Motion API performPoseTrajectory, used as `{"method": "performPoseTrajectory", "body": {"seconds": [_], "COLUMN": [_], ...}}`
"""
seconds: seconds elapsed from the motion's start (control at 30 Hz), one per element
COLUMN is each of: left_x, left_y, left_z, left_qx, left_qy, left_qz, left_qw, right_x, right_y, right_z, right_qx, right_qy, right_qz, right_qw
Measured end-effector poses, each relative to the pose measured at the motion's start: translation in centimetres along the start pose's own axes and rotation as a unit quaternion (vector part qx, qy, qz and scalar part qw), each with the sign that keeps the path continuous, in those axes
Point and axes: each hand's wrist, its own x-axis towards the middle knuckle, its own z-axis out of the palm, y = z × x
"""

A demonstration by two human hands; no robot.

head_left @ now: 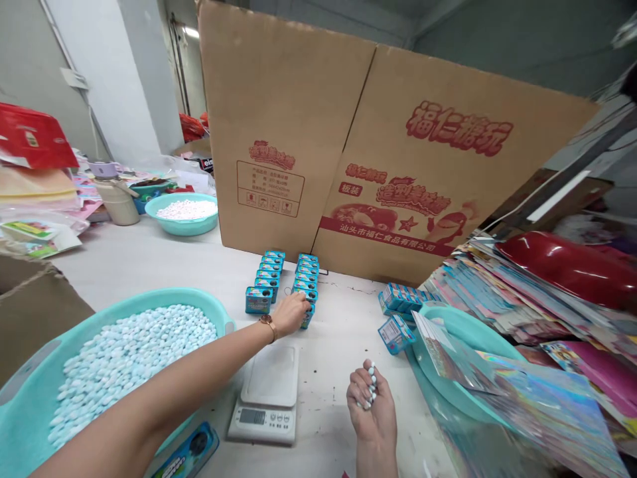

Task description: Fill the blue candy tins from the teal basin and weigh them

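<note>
My left hand (290, 313) reaches forward, a watch on its wrist, and its fingers close on the nearest small blue box (307, 316) of the right-hand row (305, 279). A second row of blue boxes (265, 280) stands just to the left. My right hand (371, 401) is held palm up near the table's front, fingers curled round several pale blue candies (369, 387). A white digital scale (267, 395) lies between my arms. At my left a teal basin (30, 392) holds a heap of pale blue candies (124, 362).
A big printed cardboard sheet (398, 166) stands behind the rows. More small blue boxes (398, 309) lie beside a teal basin (442, 325) with glossy printed cards (527, 392). A far teal bowl (185, 226) holds white candies. A beige bottle (117, 196) stands at back left.
</note>
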Motion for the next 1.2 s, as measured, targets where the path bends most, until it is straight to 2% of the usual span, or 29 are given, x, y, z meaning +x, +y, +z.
{"method": "performPoseTrajectory", "body": {"seconds": [0.13, 0.3, 0.63, 0.77, 0.9, 1.07, 1.13, 1.2], "left_x": [0.2, 0.0, -0.6, 0.1, 2.3, 5.8, 6.7, 6.7], "left_y": [0.2, -0.6, -0.4, 0.0, 1.8, 5.9, 7.1, 7.3], "left_z": [-0.5, -0.6, 0.9, 1.2, 1.8, 3.0, 2.7, 1.4], "left_qx": [-0.023, -0.021, 0.045, 0.058, 0.052, 0.028, 0.010, -0.012], "left_qy": [0.002, 0.034, 0.000, -0.011, -0.028, -0.027, -0.012, 0.010], "left_qz": [0.021, -0.021, 0.041, 0.047, 0.077, 0.086, 0.076, 0.051], "left_qw": [1.000, 0.999, 0.998, 0.997, 0.995, 0.996, 0.997, 0.999], "right_x": [0.1, 0.3, 0.5, 0.3, -0.2, -1.2, -1.6, -1.9], "right_y": [-0.1, -0.6, -0.9, -1.6, -2.6, -4.3, -4.9, -5.3], "right_z": [-0.2, -0.9, -1.3, -1.7, -2.3, -3.3, -3.4, -3.0], "right_qx": [-0.019, -0.031, 0.007, 0.009, 0.002, 0.018, 0.022, 0.024], "right_qy": [-0.015, -0.016, 0.000, 0.006, 0.002, 0.019, 0.027, 0.029], "right_qz": [-0.006, -0.022, -0.009, -0.018, -0.031, -0.039, -0.030, -0.023], "right_qw": [1.000, 0.999, 1.000, 1.000, 1.000, 0.999, 0.999, 0.999]}}
